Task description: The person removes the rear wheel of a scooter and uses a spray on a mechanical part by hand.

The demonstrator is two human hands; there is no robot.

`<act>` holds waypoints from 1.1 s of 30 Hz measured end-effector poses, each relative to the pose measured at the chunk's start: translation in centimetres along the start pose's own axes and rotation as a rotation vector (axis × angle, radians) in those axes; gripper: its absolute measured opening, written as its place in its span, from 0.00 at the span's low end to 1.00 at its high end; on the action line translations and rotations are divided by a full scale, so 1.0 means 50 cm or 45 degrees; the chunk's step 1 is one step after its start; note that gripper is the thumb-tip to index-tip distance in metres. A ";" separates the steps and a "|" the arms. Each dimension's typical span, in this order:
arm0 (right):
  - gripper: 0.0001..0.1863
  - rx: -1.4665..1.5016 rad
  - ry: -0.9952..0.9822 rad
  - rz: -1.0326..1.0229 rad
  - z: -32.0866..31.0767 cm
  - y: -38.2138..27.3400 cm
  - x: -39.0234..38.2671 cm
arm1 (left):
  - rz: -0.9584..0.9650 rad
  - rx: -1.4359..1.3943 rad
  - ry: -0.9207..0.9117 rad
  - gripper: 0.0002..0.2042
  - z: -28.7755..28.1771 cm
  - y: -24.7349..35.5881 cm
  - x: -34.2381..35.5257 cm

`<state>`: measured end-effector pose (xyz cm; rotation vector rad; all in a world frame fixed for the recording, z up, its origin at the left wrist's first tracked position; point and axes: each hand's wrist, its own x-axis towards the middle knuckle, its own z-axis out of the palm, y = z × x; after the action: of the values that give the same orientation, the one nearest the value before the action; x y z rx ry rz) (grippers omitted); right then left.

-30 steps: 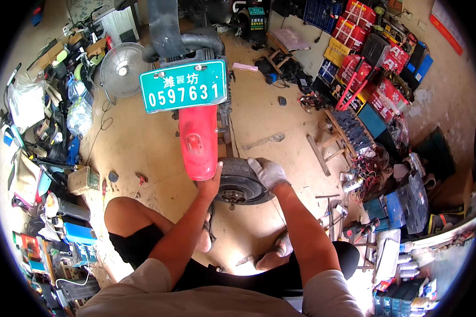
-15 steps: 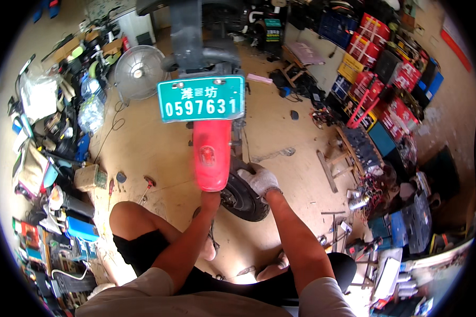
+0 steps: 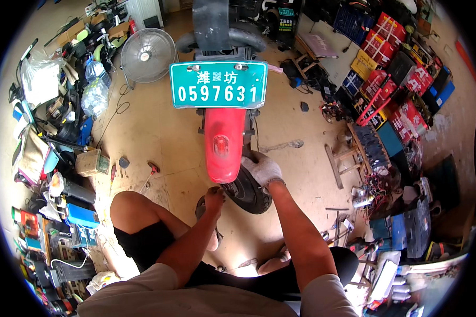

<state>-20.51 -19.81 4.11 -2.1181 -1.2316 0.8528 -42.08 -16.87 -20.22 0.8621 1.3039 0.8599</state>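
A black tyre [image 3: 255,202] on a wheel stands tilted on the floor, partly under the red rear mudguard [image 3: 225,145] of a two-wheeler. My right hand [image 3: 263,169], in a pale work glove, grips the tyre's upper right side. Bare and with its fingers drawn together, my left hand [image 3: 214,199] is at the left side of the wheel, near the hub just below the mudguard's tip. Whatever those fingers hold is too small to make out. Above the mudguard hangs a green licence plate [image 3: 218,84], and the hub is largely hidden.
A floor fan [image 3: 148,55] stands at the far left. Left of my knee lie a red-handled tool [image 3: 153,168] and a screwdriver [image 3: 113,171]. At right are a wooden stool [image 3: 367,150] and stacked red boxes [image 3: 381,45]. Clutter lines both sides.
My left hand, partly hidden behind the mudguard before, has come into view below its tip. The mudguard and plate appear shifted up and right as the view moves. My right hand stays on the tyre.
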 end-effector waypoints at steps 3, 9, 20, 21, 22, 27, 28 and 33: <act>0.35 -0.028 0.006 0.000 0.008 -0.025 -0.009 | -0.012 0.011 0.029 0.17 -0.008 0.004 0.006; 0.36 -0.059 0.029 -0.022 0.019 -0.007 -0.002 | -0.426 -0.262 0.090 0.19 -0.016 0.051 -0.011; 0.44 -0.184 0.092 -0.004 0.020 -0.017 -0.015 | 0.095 0.000 0.110 0.19 -0.051 0.016 0.047; 0.44 -0.186 0.099 -0.006 0.021 -0.010 -0.013 | -0.025 -0.001 0.126 0.20 -0.047 0.018 0.039; 0.45 -0.191 0.116 0.001 0.018 0.002 -0.009 | -0.148 0.000 0.128 0.20 -0.030 0.039 0.016; 0.46 -0.218 0.107 -0.012 0.034 -0.006 -0.004 | -0.101 -0.054 0.104 0.18 -0.051 0.026 0.018; 0.46 -0.228 0.108 -0.008 0.032 -0.003 -0.003 | -0.228 -0.085 -0.008 0.18 -0.058 0.032 0.017; 0.46 -0.266 0.132 -0.038 0.037 -0.002 -0.003 | -0.157 -0.083 0.046 0.17 -0.044 0.025 0.019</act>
<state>-21.99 -19.64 2.99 -2.2691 -1.3441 0.6159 -44.24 -15.37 -19.68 0.7110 1.3388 0.8193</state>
